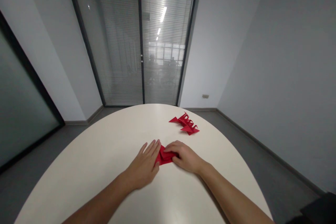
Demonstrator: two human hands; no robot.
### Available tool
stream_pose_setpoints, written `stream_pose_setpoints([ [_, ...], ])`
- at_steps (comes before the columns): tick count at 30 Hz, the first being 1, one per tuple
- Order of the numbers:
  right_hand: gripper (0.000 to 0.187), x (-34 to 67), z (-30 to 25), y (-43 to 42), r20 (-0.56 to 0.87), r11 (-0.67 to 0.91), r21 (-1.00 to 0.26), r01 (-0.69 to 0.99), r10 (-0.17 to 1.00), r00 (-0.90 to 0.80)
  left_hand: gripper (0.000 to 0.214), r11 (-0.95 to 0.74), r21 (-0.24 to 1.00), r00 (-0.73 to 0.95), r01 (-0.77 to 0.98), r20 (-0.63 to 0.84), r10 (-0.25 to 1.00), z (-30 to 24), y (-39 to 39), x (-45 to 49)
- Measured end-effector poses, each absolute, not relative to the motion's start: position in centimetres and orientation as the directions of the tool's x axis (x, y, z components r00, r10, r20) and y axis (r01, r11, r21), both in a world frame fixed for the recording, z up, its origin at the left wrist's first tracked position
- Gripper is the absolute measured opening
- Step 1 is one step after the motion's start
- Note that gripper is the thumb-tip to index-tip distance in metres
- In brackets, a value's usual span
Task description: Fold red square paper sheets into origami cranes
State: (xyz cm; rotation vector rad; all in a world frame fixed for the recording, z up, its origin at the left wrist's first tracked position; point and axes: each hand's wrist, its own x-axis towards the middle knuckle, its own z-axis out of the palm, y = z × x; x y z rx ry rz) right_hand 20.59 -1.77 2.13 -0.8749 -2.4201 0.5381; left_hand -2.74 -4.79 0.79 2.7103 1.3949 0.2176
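Lying flat and nearly straight, the fingers of the left hand (144, 168) are laid over the left part of the red paper (163, 158); nothing is gripped by that hand. The paper, folded, is placed on the table (105, 157), between the two hands and well in from the far edge. Its right part is covered by the right hand (186, 155), half closed with curled fingers; whether a fold is pinched or only pressed cannot be told. Beyond, several folded red cranes (187, 124) are clustered near the table's far right edge.
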Motion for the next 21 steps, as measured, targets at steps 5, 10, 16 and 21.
stream_pose_setpoints([
  [5,0.056,20.5,2.9,-2.2,0.292,0.751,-0.413,0.514,0.645,-0.706,0.059,-0.601,0.137,0.593,0.787,0.097,0.799,0.4,-4.7,-3.0],
  [10,0.066,19.3,3.9,-3.5,0.204,0.731,-0.372,0.573,0.666,-0.717,0.058,-0.601,0.124,0.599,0.79,0.056,0.799,0.8,-4.8,-2.8],
  [16,0.081,18.2,3.7,-5.0,-0.029,0.638,-0.386,0.667,0.714,-0.7,0.059,-0.585,0.121,0.586,0.802,0.035,0.81,1.2,-4.7,-2.9],
  [21,0.084,18.2,3.5,-5.0,-0.051,0.617,-0.401,0.677,0.723,-0.689,0.061,-0.552,0.109,0.552,0.826,0.038,0.833,1.5,-4.7,-3.0],
])
